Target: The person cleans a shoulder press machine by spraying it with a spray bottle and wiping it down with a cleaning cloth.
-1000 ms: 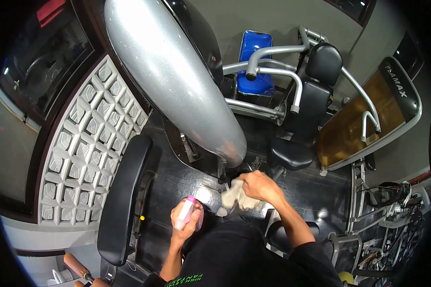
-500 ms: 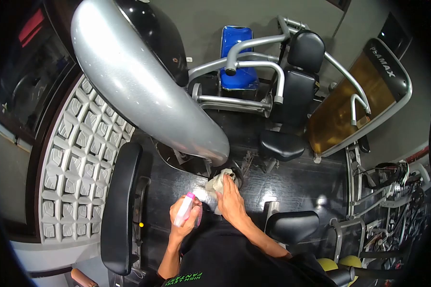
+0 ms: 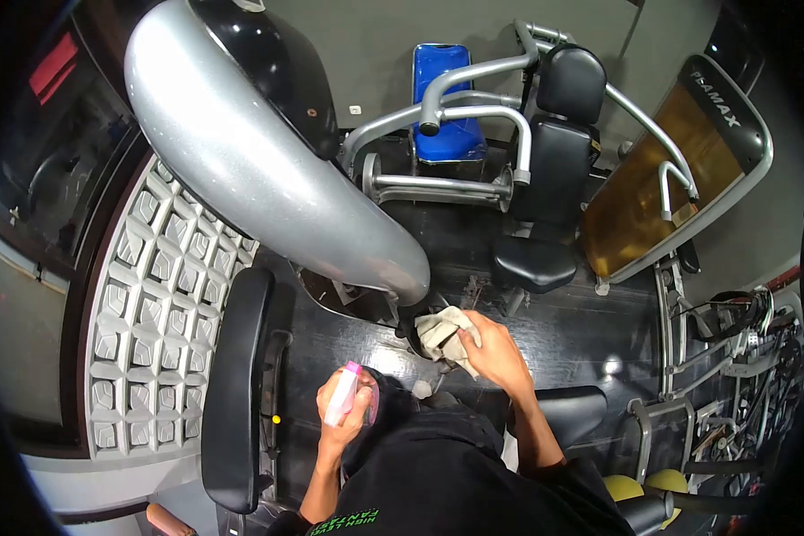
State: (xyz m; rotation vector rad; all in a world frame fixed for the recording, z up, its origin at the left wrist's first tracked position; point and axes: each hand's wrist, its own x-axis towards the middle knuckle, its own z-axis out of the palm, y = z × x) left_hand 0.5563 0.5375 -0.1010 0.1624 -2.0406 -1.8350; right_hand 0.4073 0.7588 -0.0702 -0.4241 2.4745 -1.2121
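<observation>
My left hand (image 3: 340, 406) is wrapped round a spray bottle (image 3: 344, 397) with a pink and white head, held in front of my body at the lower middle. To its right, my right hand (image 3: 498, 355) is closed on a crumpled whitish cloth (image 3: 441, 332). The cloth lies against a dark round part (image 3: 409, 323) at the lower end of a large silver machine housing (image 3: 277, 179). Part of that dark piece is hidden behind the cloth.
Black pads stand at the left (image 3: 237, 393) and near my right forearm (image 3: 573, 413). Ahead are a seated machine (image 3: 534, 264), a blue chair (image 3: 447, 141) and a gold-brown panel (image 3: 639, 201). Yellow-green balls (image 3: 623, 488) sit at the lower right.
My right hand has moved right, and its fingers, earlier stretched flat over the cloth, now pinch its right side. The cloth has shifted right. My left hand still holds the bottle.
</observation>
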